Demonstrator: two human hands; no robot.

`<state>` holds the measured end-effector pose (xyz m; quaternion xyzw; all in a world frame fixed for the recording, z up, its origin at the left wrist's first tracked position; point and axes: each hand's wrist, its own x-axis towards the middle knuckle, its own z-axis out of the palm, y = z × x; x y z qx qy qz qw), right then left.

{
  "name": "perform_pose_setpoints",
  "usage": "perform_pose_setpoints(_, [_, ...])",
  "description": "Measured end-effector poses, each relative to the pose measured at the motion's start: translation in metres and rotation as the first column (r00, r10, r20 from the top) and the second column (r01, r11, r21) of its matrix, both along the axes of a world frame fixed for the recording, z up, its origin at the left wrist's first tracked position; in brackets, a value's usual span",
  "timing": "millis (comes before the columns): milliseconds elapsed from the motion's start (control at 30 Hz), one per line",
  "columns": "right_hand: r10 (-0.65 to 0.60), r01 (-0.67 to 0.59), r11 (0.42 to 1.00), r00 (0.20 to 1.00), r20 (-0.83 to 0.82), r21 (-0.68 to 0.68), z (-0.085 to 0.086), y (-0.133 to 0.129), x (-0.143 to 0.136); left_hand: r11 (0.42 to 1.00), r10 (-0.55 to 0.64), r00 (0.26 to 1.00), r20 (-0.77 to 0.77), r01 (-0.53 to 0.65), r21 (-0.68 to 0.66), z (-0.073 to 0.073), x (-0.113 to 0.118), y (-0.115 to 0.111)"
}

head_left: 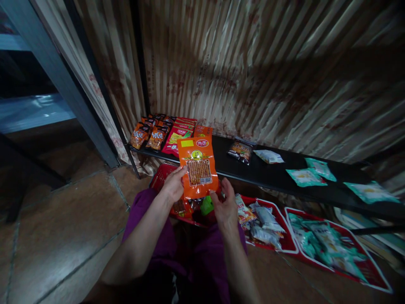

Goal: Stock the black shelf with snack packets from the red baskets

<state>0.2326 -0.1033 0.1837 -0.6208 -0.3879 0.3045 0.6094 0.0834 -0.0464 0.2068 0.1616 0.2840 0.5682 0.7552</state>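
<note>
Lap: Purple trousers [141, 211] at the lower centre of the frame, with a bare forearm reaching up on each side.
Left hand [172, 185]: Grip closed on the left edge of an orange packet [198, 151], thumb over its front.
Right hand [226, 207]: Thumb and fingers part-curled at the packet's lower right corner; whether this grip is closed on it, I cannot tell.
Orange packet: Near the frame's centre, held up above a red basket [162, 171], clear window facing the camera. Its long axis runs up the frame, top end toward the shelf and leaning slightly left.
Action in hand: Seemingly, holding the packet up face-on; moving it would call for a firm left pinch and a steadied lower corner.
Other baskets: A middle basket [289, 247] with mixed packets, and a right basket [378, 276] with teal ones, at lower right.
Shelf [218, 156]: Black, slanting across the middle; black-and-orange packets [157, 137] and red packets [180, 134] at left, teal packets [305, 177] at right.
Curtain [202, 55]: Pleated, pale, behind everything.
</note>
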Motion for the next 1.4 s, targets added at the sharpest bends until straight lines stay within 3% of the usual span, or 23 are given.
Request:
perform_pose_setpoints(67, [-0.016, 0.004, 0.999, 0.972, 0.233, 0.048, 0.001, -0.001, 0.000, 1.000, 0.007, 1.000, -0.017, -0.007, 0.008, -0.002, 0.002, -0.002])
perform_pose_setpoints(133, [0.015, -0.048, 0.996, 0.931, 0.366, 0.081, 0.003, -0.002, -0.002, 1.000, 0.018, 1.000, -0.024, -0.018, -0.003, -0.003, 0.004, -0.004])
perform_pose_setpoints(433, [0.112, -0.176, 0.982, 0.834, 0.540, 0.068, -0.003, -0.002, -0.027, 0.998, 0.064, 0.996, -0.064, -0.066, -0.023, -0.001, 0.012, -0.015])
perform_pose_setpoints(567, [0.289, -0.292, 0.956, 0.914, 0.286, -0.032, 0.003, -0.001, -0.032, 0.996, 0.081, 0.980, -0.181, -0.086, -0.018, 0.002, 0.019, -0.020])
perform_pose_setpoints(700, [0.386, -0.386, 0.922, 0.922, 0.009, -0.029, 0.008, -0.001, -0.028, 0.998, 0.053, 0.954, -0.294, -0.042, 0.046, 0.001, 0.025, -0.026])
perform_pose_setpoints(867, [0.281, -0.282, 0.959, 0.918, -0.279, 0.036, -0.009, 0.005, -0.013, 0.986, -0.025, 0.942, -0.334, 0.078, 0.145, 0.001, 0.023, -0.032])
perform_pose_setpoints(1033, [0.178, -0.215, 0.977, 0.771, -0.611, 0.013, -0.005, 0.005, -0.005, 0.989, 0.027, 0.927, -0.373, 0.030, 0.147, -0.001, 0.012, -0.019])
perform_pose_setpoints(1200, [0.070, -0.203, 0.973, 0.709, -0.701, -0.108, 0.015, -0.005, 0.007, 0.990, 0.137, 0.877, -0.460, -0.116, 0.075, -0.008, 0.002, -0.005])
perform_pose_setpoints(1400, [0.116, -0.242, 0.967, 0.698, -0.707, -0.080, 0.013, -0.004, 0.012, 0.992, -0.121, 0.935, -0.333, 0.127, -0.005, -0.012, 0.007, -0.014])
